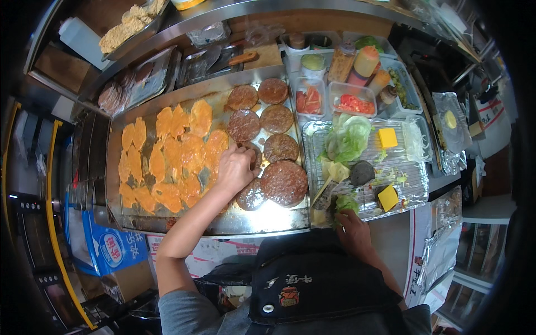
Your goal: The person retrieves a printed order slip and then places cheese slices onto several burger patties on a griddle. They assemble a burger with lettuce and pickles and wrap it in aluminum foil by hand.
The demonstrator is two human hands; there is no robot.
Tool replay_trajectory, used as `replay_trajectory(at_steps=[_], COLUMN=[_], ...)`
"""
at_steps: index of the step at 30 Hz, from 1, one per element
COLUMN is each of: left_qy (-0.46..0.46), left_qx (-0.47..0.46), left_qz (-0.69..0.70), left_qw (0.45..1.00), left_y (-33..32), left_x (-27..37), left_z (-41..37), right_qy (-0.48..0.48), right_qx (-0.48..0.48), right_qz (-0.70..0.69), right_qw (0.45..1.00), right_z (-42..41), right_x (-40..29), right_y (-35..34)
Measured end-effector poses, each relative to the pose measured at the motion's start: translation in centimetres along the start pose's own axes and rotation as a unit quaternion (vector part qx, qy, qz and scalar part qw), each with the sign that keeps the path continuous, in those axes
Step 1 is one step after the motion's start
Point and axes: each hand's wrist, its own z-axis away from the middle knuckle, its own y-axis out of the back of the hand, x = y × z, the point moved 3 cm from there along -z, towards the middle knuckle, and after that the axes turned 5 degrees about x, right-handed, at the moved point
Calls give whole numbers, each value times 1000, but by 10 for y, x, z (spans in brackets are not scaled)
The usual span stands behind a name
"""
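Note:
My left hand (pixel 238 165) is over the steel griddle (pixel 268 220), its fingers at the near edge of a partly hidden browned patty (pixel 254 153). Its fingertips are too hidden to show a grip. Other round patties (pixel 281 148) surround it, with a larger patty (pixel 284 184) to its right. Orange-coated meat slices (pixel 171 157) cover the griddle's left side. At the foil-lined wire rack (pixel 379 209), my right hand (pixel 355 230) has its fingers around a piece of green lettuce (pixel 346 203). Something dark beneath the lettuce is mostly hidden. Printed wrapping paper (pixel 328 190) lies beside it.
On the rack are lettuce leaves (pixel 349 136), a dark bun (pixel 362 173) and yellow cheese slices (pixel 387 198). Behind stand a tub of sliced tomato (pixel 355 104) and sauce bottles (pixel 365 60). A spatula handle (pixel 243 58) lies behind the griddle. A steel shelf (pixel 259 11) overhangs the back.

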Motion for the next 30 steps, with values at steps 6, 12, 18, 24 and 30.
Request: replay_trajectory(at_steps=[6, 12, 18, 24, 30], left_qy=[-21, 273, 331, 317, 336], left_qx=[45, -1, 10, 18, -8], left_qz=[-85, 214, 424, 333, 201], left_qw=[995, 938, 843, 888, 920], left_y=[6, 64, 4, -21, -30], left_x=[8, -47, -118, -124, -95], left_z=[-1, -23, 0, 9, 21], right_qy=[11, 4, 13, 3, 13], right_qx=[7, 2, -4, 7, 85], right_qz=[-6, -4, -3, 34, 80], right_qw=[1000, 1000, 1000, 999, 993], right_z=[-2, 5, 0, -12, -50], right_x=[-1, 6, 9, 38, 99], right_y=[0, -5, 5, 29, 64])
